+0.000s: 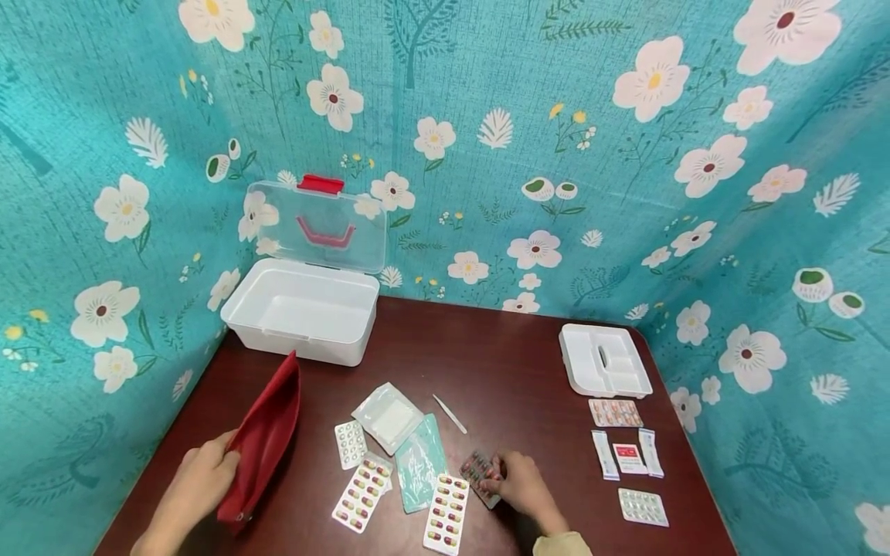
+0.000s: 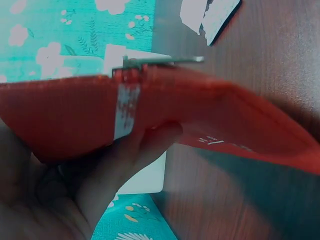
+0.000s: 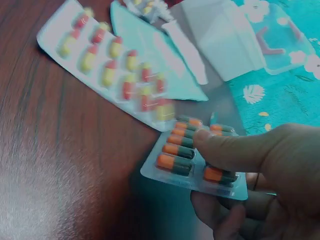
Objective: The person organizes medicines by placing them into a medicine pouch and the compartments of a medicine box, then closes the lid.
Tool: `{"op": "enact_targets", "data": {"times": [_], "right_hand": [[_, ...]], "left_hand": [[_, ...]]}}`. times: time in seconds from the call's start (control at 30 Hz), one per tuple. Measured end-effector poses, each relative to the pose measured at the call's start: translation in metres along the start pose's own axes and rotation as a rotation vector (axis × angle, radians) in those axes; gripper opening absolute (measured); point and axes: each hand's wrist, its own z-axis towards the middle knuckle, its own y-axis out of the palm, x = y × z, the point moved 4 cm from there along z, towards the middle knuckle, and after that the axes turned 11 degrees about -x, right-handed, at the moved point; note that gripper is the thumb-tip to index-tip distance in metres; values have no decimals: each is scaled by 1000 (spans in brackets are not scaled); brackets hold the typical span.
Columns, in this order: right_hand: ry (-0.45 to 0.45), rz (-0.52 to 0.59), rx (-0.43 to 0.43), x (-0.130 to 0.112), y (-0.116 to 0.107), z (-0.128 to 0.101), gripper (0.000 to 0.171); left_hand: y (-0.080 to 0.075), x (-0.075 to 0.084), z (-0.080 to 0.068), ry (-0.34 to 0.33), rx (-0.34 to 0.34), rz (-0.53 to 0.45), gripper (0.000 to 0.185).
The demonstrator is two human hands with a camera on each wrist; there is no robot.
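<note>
My left hand (image 1: pixel 202 483) grips a red zippered pouch (image 1: pixel 267 436) by its side, and the pouch's mouth gapes upward. In the left wrist view the thumb presses the red fabric near the zipper pull (image 2: pixel 165 60). My right hand (image 1: pixel 521 486) pinches a blister pack of orange-and-green capsules (image 3: pixel 175 152), thumb on top and fingers beneath. Beside that pack lies a blister pack of red-and-yellow capsules (image 1: pixel 447 513). A second such pack (image 1: pixel 361 494), a small white-pill blister pack (image 1: pixel 351 445), a teal packet (image 1: pixel 420 467) and a clear gauze packet (image 1: pixel 389 417) lie between the hands.
White tweezers (image 1: pixel 450 414) lie beyond the right hand. An open white box (image 1: pixel 299 347) with a clear lid stands at the back left. At the right are a white divided tray (image 1: pixel 580 363), blister packs (image 1: pixel 643 507), and small sachets (image 1: pixel 629 459).
</note>
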Motion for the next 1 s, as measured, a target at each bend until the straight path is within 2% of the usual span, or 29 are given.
{"op": "enact_targets", "data": {"times": [0.1, 0.2, 0.37, 0.6, 0.8, 0.9, 1.0], "right_hand": [[-11, 81, -27, -6, -6, 2, 23], [-14, 141, -19, -13, -12, 7, 18], [-10, 144, 45, -26, -17, 19, 8], [-3, 190, 96, -42, -12, 30, 8], [19, 292, 69, -43, -7, 37, 15], [40, 364, 70, -45, -4, 42, 13], [53, 385, 85, -48, -1, 45, 12]], "left_hand": [[-2, -1, 1, -7, 7, 0, 45], [-4, -1, 2, -5, 30, 14, 43], [-6, -3, 2, 1, 46, 43, 40], [-5, -5, 0, 55, 95, 75, 39], [-3, -1, 3, 46, 70, 70, 39], [-4, 0, 2, 49, 70, 72, 38], [-3, 1, 3, 52, 71, 75, 38]]}}
